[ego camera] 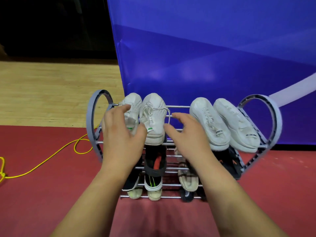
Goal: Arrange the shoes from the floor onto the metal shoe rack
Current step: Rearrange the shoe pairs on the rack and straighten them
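The metal shoe rack [93, 120] has grey heart-shaped side frames and stands on the red floor. Its top tier carries two pairs of white sneakers, toes pointing away. My left hand [123, 135] lies over the heel of the leftmost white sneaker [132, 103], fingers spread, hiding its back half. My right hand [186, 139] hovers with fingers apart just right of the green-tagged white sneaker [153, 115], holding nothing. The other white pair [208, 124] rests at the right. Lower tiers hold a black shoe with a red insole [156, 159], beige shoes [188, 182] and black shoes [229, 161].
A blue banner [205, 57] stands right behind the rack. A yellow cable [51, 156] loops over the red floor [42, 194] to the left. Wooden flooring [51, 91] lies beyond, and the far background is dark.
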Demonstrator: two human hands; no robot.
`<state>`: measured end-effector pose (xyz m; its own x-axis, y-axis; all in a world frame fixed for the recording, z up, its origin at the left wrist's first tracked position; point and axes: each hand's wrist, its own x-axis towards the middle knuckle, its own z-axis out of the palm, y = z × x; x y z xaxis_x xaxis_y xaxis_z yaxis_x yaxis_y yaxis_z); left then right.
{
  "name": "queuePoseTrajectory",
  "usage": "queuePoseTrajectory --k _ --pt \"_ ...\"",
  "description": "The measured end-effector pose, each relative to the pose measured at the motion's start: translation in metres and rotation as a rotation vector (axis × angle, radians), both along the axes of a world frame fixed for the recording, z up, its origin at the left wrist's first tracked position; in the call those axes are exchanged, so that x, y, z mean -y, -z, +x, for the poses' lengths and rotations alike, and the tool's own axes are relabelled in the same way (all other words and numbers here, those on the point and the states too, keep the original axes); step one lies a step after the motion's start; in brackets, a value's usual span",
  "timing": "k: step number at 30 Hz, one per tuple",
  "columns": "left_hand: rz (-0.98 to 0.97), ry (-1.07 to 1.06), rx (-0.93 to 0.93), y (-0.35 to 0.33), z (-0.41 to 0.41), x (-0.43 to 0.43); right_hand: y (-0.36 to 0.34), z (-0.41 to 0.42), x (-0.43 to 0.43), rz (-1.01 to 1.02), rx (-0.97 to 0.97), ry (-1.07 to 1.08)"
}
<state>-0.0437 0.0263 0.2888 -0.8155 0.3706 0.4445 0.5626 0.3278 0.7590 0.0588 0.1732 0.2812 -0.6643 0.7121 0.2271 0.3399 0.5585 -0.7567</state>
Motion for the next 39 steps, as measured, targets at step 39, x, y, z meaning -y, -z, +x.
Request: queuePoseTrajectory --k 39 --pt "-0.439 0.309 0.424 0.083 0.152 -0.123 0.065 0.212 -0.125 -0.552 0.445 0.118"
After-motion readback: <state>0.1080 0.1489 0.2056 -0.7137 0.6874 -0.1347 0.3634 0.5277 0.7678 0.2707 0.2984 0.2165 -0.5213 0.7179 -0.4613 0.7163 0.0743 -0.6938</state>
